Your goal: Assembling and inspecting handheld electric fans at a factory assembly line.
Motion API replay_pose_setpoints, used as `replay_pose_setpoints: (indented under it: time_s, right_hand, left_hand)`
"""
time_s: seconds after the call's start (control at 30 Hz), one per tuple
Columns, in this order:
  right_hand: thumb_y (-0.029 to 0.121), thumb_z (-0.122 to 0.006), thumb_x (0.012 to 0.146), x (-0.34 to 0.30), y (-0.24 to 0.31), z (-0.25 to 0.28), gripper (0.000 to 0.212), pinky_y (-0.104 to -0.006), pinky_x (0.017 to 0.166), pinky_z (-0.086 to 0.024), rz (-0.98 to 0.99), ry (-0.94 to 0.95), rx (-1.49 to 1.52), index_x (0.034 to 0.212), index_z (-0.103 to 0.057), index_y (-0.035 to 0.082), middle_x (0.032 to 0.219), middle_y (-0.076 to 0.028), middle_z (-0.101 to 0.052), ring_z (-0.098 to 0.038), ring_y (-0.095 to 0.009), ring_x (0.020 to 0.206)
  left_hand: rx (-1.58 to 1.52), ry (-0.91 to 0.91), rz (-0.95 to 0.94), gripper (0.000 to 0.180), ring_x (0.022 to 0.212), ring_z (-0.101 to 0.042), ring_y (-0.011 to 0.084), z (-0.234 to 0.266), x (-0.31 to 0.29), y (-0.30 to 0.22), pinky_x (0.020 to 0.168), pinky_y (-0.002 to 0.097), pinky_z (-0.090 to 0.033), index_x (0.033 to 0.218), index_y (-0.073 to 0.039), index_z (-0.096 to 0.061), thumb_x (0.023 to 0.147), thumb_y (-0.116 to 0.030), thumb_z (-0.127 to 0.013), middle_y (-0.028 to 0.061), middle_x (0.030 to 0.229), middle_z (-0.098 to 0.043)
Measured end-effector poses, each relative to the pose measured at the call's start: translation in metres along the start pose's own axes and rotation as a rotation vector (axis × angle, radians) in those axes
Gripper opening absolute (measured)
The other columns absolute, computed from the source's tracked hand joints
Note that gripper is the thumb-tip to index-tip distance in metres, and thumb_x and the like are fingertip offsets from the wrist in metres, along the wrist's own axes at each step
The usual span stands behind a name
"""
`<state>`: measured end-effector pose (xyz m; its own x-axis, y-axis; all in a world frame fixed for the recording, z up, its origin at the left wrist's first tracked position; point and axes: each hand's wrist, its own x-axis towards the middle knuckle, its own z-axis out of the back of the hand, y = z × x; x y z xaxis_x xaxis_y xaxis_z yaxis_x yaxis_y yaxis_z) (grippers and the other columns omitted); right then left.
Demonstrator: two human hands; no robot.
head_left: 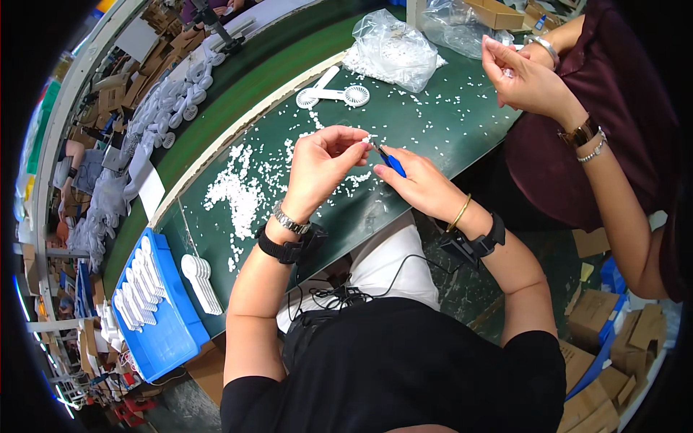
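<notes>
Over the dark green worktable (433, 148), my left hand (317, 166) pinches a tiny white plastic piece (367, 139) between thumb and fingertips. Wrapped in my right hand (427, 186) is a blue-handled tool (392, 162) that looks like small nippers, its metal tip close to that piece. Many similar white bits lie around my hands, with a dense pile of white pieces (238, 189) to the left. Beyond my left hand rest white fan-shaped parts (355, 96) with round slotted heads and long handles.
At the left, a blue tray (162, 350) holds rows of white handled parts, and a stack of them (201, 281) stands beside it. A clear bag (397, 47) of white pieces lies at the back. A co-worker's hands (523, 79) are at right. A green conveyor (249, 79) runs behind.
</notes>
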<state>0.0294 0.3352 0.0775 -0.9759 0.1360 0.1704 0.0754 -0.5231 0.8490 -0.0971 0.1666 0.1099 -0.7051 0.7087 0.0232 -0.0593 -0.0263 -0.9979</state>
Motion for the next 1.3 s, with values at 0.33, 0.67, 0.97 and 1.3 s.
replay_pose_setpoints:
  time_s: [0.33,0.67,0.97,1.3]
  right_hand:
    - [0.027,-0.059,0.101,0.001,0.011,0.01,0.04,-0.0485,0.085,-0.051,-0.053,0.081,-0.091,0.124,-0.062,-0.007,0.106,-0.03,-0.067,-0.064,-0.047,0.098]
    - [0.026,-0.06,0.101,-0.002,0.006,0.006,0.035,-0.0508,0.082,-0.05,-0.016,-0.002,-0.15,0.117,-0.065,-0.005,0.103,-0.029,-0.066,-0.064,-0.047,0.095]
    - [0.024,-0.063,0.101,-0.003,0.005,0.008,0.032,-0.0447,0.075,-0.05,0.002,0.0,-0.207,0.116,-0.065,-0.005,0.096,-0.027,-0.066,-0.065,-0.043,0.085]
    - [0.023,-0.063,0.101,-0.004,0.005,0.007,0.031,-0.0438,0.071,-0.05,0.008,-0.011,-0.159,0.112,-0.066,-0.005,0.089,-0.026,-0.067,-0.065,-0.041,0.078]
  left_hand:
    - [0.004,-0.012,-0.024,0.018,0.083,-0.074,0.013,-0.002,0.0,0.001,0.077,0.0257,-0.061,0.11,0.006,-0.072,0.094,-0.003,-0.068,0.0112,0.094,-0.077]
    - [0.085,-0.012,-0.004,0.02,0.085,-0.073,0.0144,-0.005,-0.001,-0.001,0.081,0.0267,-0.061,0.113,0.006,-0.071,0.096,-0.003,-0.068,0.0125,0.098,-0.077]
    - [0.059,-0.022,-0.035,0.019,0.081,-0.073,0.0118,-0.008,0.001,0.002,0.075,0.025,-0.061,0.11,0.006,-0.073,0.094,-0.003,-0.068,0.0104,0.093,-0.077]
    - [0.014,-0.023,-0.025,0.02,0.083,-0.074,0.0132,-0.009,0.0,0.003,0.077,0.0257,-0.061,0.111,0.007,-0.072,0.095,-0.004,-0.067,0.0112,0.096,-0.077]
